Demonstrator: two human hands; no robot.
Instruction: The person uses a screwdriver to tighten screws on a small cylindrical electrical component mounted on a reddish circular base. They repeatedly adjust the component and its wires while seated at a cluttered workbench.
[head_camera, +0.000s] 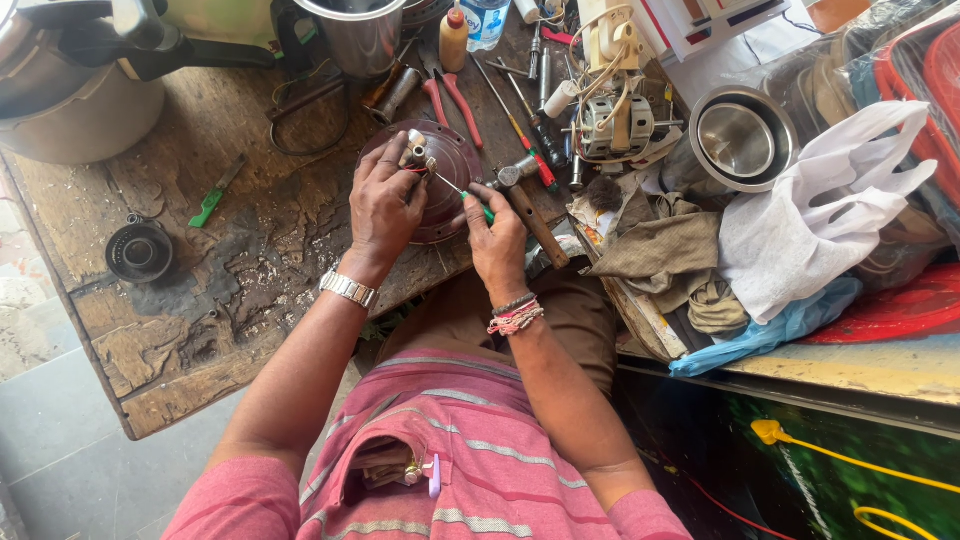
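Worn wooden workbench (180, 330), grey floor (60, 450), perhaps tiled, daylight

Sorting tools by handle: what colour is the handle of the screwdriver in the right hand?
Green, on the screwdriver in the right hand; head view.

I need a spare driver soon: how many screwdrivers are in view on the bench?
3 I can tell: green-handled screwdriver in the right hand, a green-handled one lying at bench left, and a red-and-green-handled one among the tools at top. Clutter may hide more.
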